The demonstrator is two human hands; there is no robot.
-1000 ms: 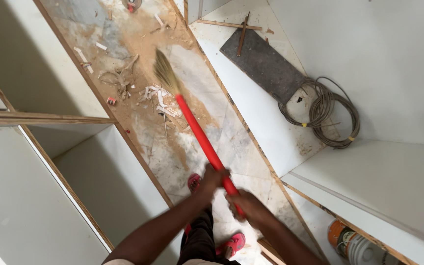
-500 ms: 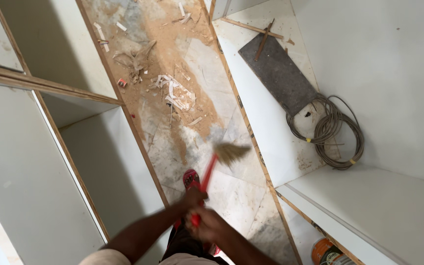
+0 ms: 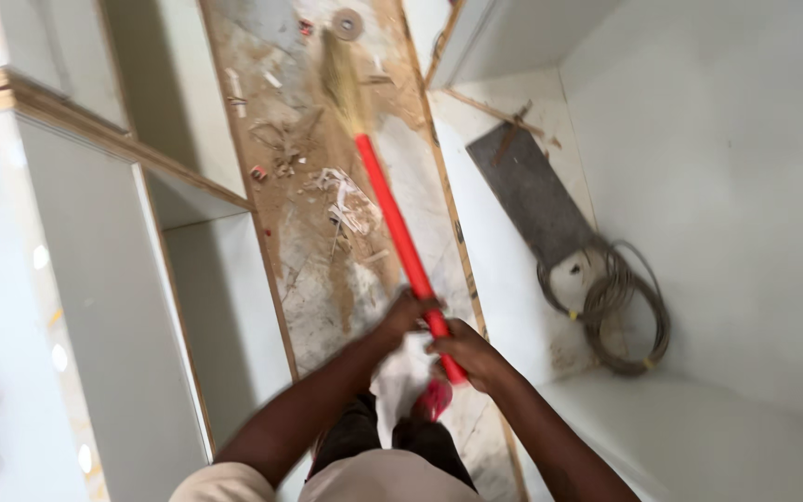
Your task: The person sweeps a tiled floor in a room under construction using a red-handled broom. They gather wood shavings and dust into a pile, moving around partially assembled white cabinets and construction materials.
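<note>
Cabinets [image 3: 113, 279]: white, flanking my strip of floor.
Floor [image 3: 327, 279]: dusty, narrow.
Grey board [image 3: 532, 195]: right, beside the cable coil [image 3: 615, 311].
Broom [image 3: 401, 232]: red handle; bristles far ahead.
Debris [image 3: 346, 200]: scraps left of the handle.
My left hand [image 3: 406, 311]: wrapped round the handle.
My right hand [image 3: 467, 353]: clenched lower on it.

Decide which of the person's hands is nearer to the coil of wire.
Right. The right hand grips the red broom handle low down, on the side of the coil of wire; the left hand grips higher, farther away.
</note>
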